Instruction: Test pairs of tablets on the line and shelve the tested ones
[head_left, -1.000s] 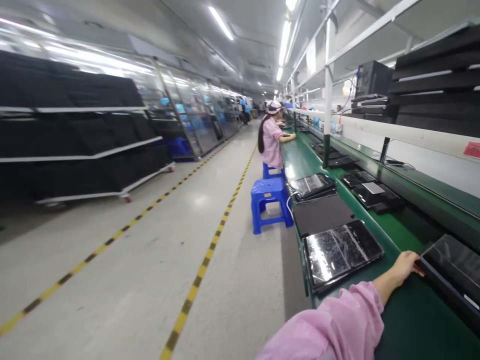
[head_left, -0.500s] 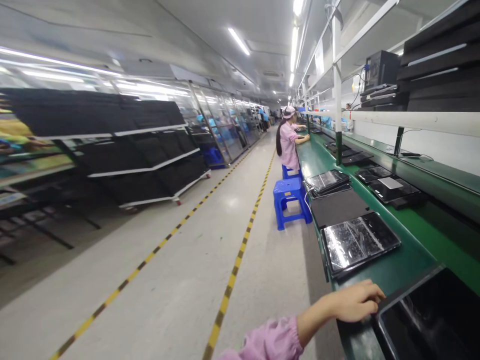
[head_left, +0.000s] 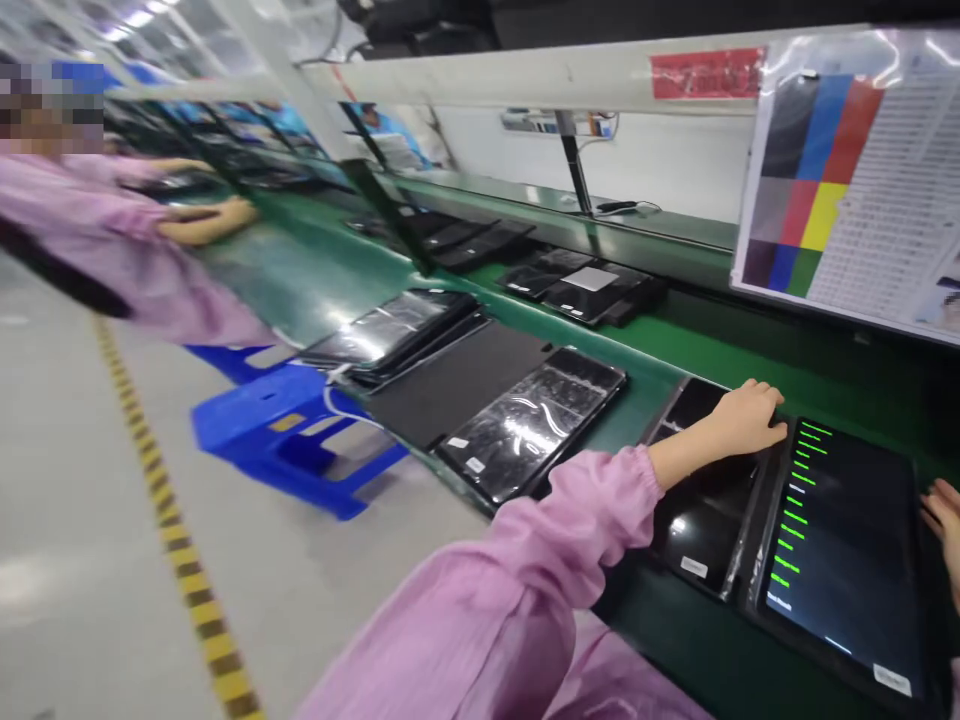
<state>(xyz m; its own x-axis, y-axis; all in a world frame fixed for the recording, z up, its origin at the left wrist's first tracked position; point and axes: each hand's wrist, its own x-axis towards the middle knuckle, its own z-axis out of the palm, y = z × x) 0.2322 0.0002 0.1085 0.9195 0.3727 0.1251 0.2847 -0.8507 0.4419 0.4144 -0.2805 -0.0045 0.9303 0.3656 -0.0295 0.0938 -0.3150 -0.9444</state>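
Left hand (head_left: 750,420) lies open, fingers loosely spread at the corner of the tablet (head_left: 840,550) on the belt (head_left: 825,370); right hand (head_left: 941,520) is half out of frame, can't tell its grip. Screen (head_left: 840,600) lit up green, dark a sec ago.

Right hand (head_left: 943,522) cut off by the edge; wall chart's small print (head_left: 900,190) too tiny to read

Factory line, tablets (head_left: 840,560) on green conveyor (head_left: 720,355)
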